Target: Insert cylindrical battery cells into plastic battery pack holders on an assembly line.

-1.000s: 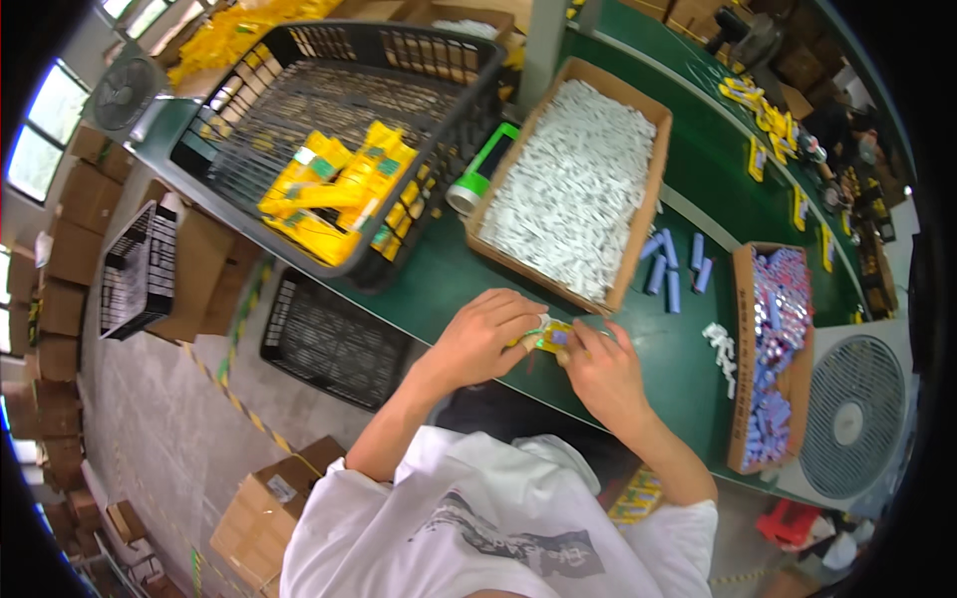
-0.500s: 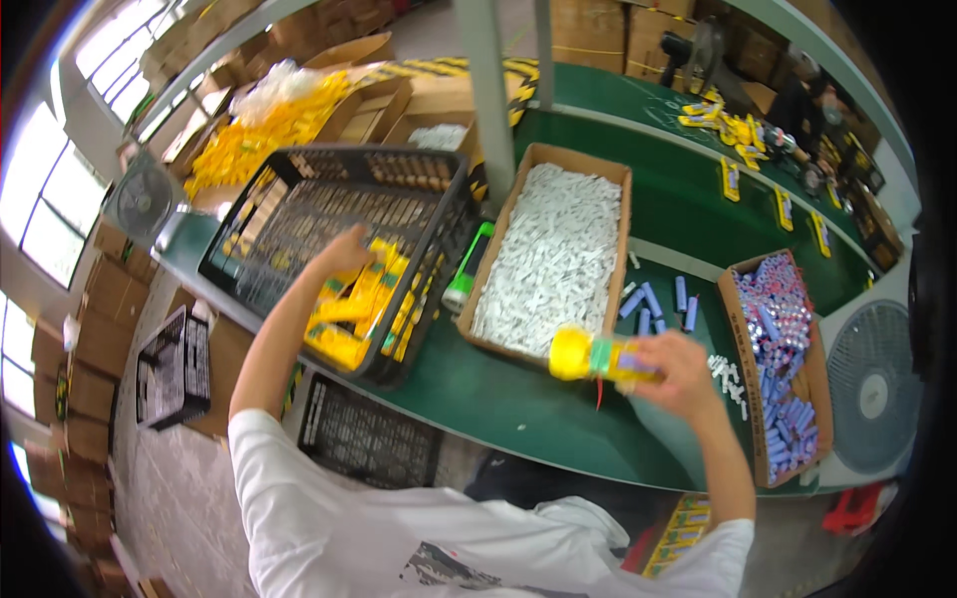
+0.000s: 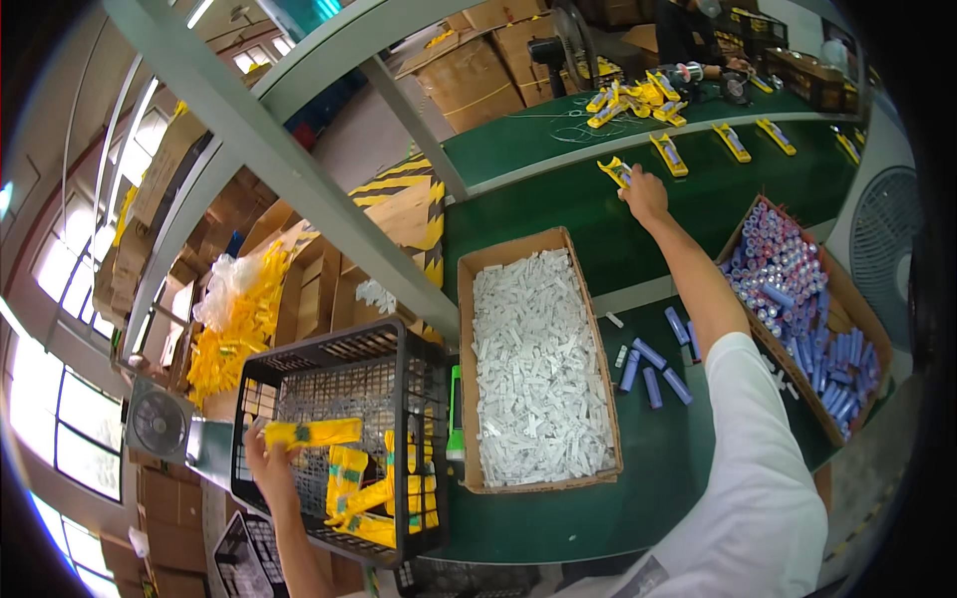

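a yellow pack [image 3: 309,433] is pinched lengthwise by the fingers of the left hand [image 3: 267,460], over the near-left corner of a black crate [image 3: 344,351]. more yellow packs [image 3: 384,488] lie just right of those fingers, down in the crate. right of the crate, a green tube [image 3: 456,424] is stood against a cardboard box [image 3: 467,329] filled with small white pieces [image 3: 538,369].

far ahead, another yellow pack [image 3: 616,170] is gripped at its end by the fingers of the right hand [image 3: 646,196], closed on it low over the green desk [image 3: 558,224]. beyond those fingers, a row of yellow packs [image 3: 688,149] is laid out across the desk. below the right forearm, loose blue cells [image 3: 653,364] are scattered on the desk, and to the right of the arm a second box [image 3: 743,224] is packed with blue cells [image 3: 797,289]. a fan [image 3: 887,254] is seen past that box, at the right edge.
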Available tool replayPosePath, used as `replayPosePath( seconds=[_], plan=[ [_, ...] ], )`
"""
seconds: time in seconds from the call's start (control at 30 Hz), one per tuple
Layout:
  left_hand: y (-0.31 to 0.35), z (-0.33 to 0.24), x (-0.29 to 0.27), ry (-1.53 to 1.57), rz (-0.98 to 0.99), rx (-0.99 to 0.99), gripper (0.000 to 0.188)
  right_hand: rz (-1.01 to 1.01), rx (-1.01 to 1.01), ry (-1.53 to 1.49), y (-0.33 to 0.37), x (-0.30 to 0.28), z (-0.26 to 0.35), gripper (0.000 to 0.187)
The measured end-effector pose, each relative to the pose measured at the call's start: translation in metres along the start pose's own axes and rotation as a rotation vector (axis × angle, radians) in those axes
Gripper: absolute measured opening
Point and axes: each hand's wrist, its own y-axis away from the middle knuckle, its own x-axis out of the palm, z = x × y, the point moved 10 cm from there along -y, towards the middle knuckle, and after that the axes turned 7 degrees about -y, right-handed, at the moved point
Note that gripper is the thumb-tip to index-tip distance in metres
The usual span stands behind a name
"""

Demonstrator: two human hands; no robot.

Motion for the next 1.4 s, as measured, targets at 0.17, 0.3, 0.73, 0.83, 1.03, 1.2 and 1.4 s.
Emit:
replayPosePath(
  seconds=[0.17, 0.3, 0.73, 0.83, 1.03, 1.2, 1.4],
  plan=[
    [0.100, -0.037, -0.029, 0.379, -0.029, -0.121, 0.063, 0.149, -0.007, 0.099, -0.011, 0.025, -0.044, 0.057],
    [0.215, -0.067, 0.060, 0.552, 0.235, -0.205, 0.062, 0.031, -0.129, 0.102, 0.018, -0.024, 0.005, 0.054],
    [0.342, 0.022, 0.230, 0.365, 0.647, -0.289, 0.051, 0.752, -0.629, -0.141, 0.221, -0.012, 0.086, 0.037],
    [0.314, 0.000, 0.181, -0.181, 0.295, 0.080, 0.050, 0.735, -0.626, -0.180, 0.219, -0.022, 0.089, 0.034],
    [0.352, -0.136, 0.233, -0.445, 0.498, 0.669, 0.042, 0.668, -0.513, -0.277, 0.213, -0.016, 0.072, 0.031],
    [0.357, -0.121, 0.288, -0.464, 0.701, 0.635, 0.036, 0.694, -0.551, -0.355, 0.228, -0.010, 0.078, 0.024],
    [0.355, -0.105, 0.296, -0.329, 0.776, 0.590, 0.025, 0.726, -0.525, -0.428, 0.231, -0.018, 0.074, 0.026]
  ],
)
